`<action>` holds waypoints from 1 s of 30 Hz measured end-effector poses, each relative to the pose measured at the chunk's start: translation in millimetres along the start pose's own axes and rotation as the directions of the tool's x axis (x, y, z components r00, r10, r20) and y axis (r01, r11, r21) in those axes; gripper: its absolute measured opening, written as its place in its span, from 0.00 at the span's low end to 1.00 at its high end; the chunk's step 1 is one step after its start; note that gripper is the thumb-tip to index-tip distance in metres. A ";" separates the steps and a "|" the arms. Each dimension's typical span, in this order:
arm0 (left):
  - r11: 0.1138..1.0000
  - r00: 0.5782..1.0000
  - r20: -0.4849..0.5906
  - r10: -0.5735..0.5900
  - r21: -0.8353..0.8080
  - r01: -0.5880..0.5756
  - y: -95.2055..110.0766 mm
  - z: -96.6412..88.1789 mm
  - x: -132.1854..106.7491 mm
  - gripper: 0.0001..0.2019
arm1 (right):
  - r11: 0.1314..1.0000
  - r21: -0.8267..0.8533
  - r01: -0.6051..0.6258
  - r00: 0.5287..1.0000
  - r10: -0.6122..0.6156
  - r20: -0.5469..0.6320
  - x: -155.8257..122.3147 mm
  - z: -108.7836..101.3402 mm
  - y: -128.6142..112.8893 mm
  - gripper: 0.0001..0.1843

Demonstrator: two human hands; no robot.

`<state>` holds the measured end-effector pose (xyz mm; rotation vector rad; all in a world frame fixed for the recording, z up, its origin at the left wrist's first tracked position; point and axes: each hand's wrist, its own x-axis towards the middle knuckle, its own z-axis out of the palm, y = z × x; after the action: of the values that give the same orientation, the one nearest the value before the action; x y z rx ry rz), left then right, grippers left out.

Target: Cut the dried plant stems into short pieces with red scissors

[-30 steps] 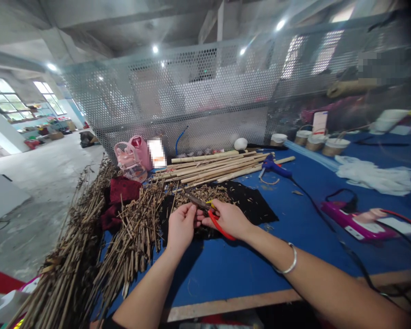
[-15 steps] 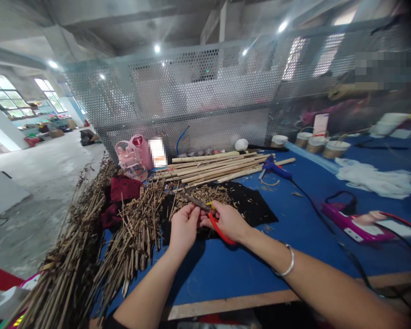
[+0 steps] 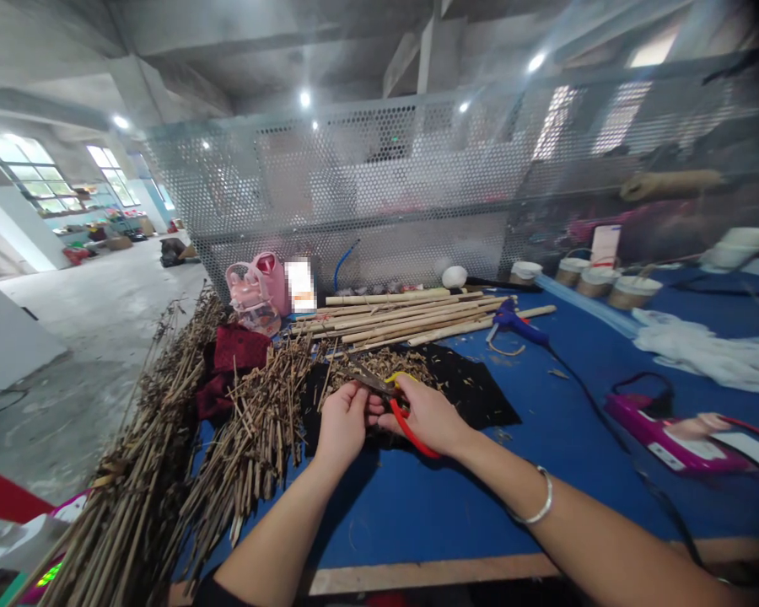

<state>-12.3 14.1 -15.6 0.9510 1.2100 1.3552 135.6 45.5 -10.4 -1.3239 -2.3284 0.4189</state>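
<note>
My right hand grips a pair of cutters with one red and one yellow handle; the dark metal blades point left over my left hand's fingertips. My left hand is closed in a pinch just beside the blades, and whatever it holds is hidden or too small to name. Beneath both hands lie short dry plant clippings on a black cloth. Left of my left hand is a pile of cut dry stems.
Long dry stalks line the table's left side. Behind the cloth lie pale sticks and a blue glue gun. A purple power strip with cords and crumpled white plastic are right. Perforated metal panels stand behind.
The whole view has shifted slightly, so things appear a little further right and lower. Both hands keep nearly the same pose around the cutters.
</note>
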 end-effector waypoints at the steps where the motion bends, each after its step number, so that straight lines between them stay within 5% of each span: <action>1: 1.000 1.000 0.009 0.001 0.014 -0.001 -0.8 0.3 -0.3 0.12 | 1.000 -0.004 0.008 1.000 -0.008 -0.004 0.0 0.0 -0.4 0.20; 12: 0.999 1.000 -0.023 0.006 -0.045 -0.007 1.0 3.0 -1.5 0.11 | 0.997 0.068 -0.047 0.999 0.047 -0.001 0.3 0.9 0.9 0.14; 23: 0.993 0.998 0.056 -0.008 -0.120 0.015 3.6 4.2 -4.1 0.12 | 0.993 0.024 0.112 0.993 -0.111 -0.032 1.3 0.0 -0.3 0.20; 30: 0.996 1.000 0.005 0.002 -0.091 -0.002 4.3 2.9 -4.0 0.12 | 0.999 0.035 -0.024 0.998 0.022 0.052 0.4 -2.2 1.6 0.19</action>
<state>-9.7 10.8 -10.6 0.8908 1.1337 1.3968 137.7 46.8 -9.2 -1.3393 -2.3385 0.5056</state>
